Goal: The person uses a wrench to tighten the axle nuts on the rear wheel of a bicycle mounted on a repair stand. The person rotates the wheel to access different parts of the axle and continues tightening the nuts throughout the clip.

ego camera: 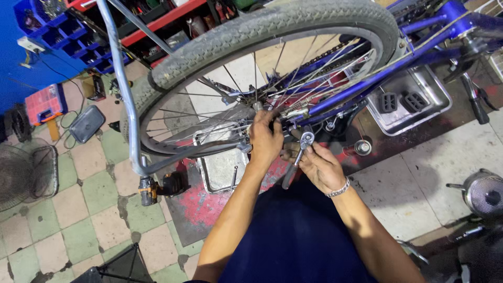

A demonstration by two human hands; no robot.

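A person's left hand (265,140) closes around the hub area of a bicycle wheel (262,68), fingers curled tight at the axle where the spokes meet, while the right hand (320,166) pinches the shaft of a metal wrench (303,147), its ring end standing just above the thumb and touching close to the axle nut. The wrench's handle runs down and back from that grip, passing under the palm toward the person's dark blue clothing. A silver bracelet (339,188) circles the right wrist, just behind the gripping hand. Directly beyond both hands the blue bicycle frame (377,73) stretches away to the upper right, with the grey tyre arching above the left hand. Below the left hand's grip a shallow metal tray (222,167) lies on the red-painted floor; farther left of it sits a cordless drill (160,187). Well to the right of the right hand, a second metal tray (435,102) holds two black pedals (402,101).
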